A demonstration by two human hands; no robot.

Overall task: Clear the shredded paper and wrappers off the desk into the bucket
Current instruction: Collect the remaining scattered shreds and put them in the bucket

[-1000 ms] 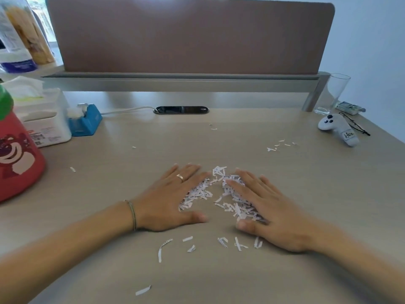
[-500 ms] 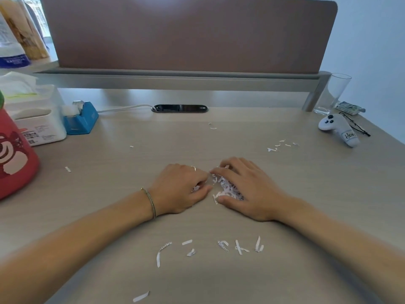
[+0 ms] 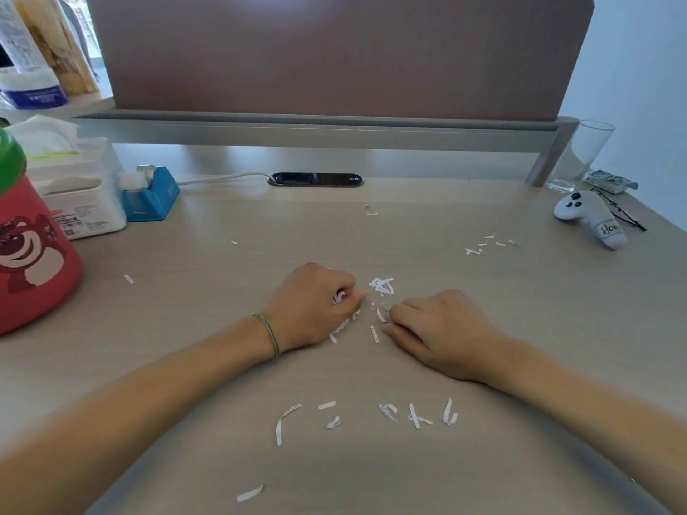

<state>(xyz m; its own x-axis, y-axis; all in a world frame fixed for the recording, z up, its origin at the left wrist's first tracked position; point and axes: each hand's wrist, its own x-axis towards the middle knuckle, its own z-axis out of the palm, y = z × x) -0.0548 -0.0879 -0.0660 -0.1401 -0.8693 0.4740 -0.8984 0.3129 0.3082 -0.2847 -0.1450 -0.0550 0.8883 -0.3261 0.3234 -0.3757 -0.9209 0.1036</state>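
Left hand (image 3: 316, 306), right hand (image 3: 442, 328) curled around shredded paper (image 3: 383, 286).

Tabletop (image 3: 483, 328) centre lies broad and bare apart from loose shredded paper (image 3: 383, 286), flat scraps that block no passage. Left edge crowded: red bucket (image 3: 33, 254) with green lid, white tissue box (image 3: 80, 195) just behind it, blue tape dispenser (image 3: 148, 197) beside the box, close-set with little gap. A white cable (image 3: 223, 177) runs from near the dispenser to the dark cable slot (image 3: 315, 179). Rear closed off by the divider panel (image 3: 334, 50) and its grey rail (image 3: 316, 133). Far right corner holds an upright glass (image 3: 580, 158), a white controller (image 3: 591, 217), and a small wrapper (image 3: 609, 180). Between left hand (image 3: 316, 306) and right hand (image 3: 442, 332), a narrow lane. Near edge open.
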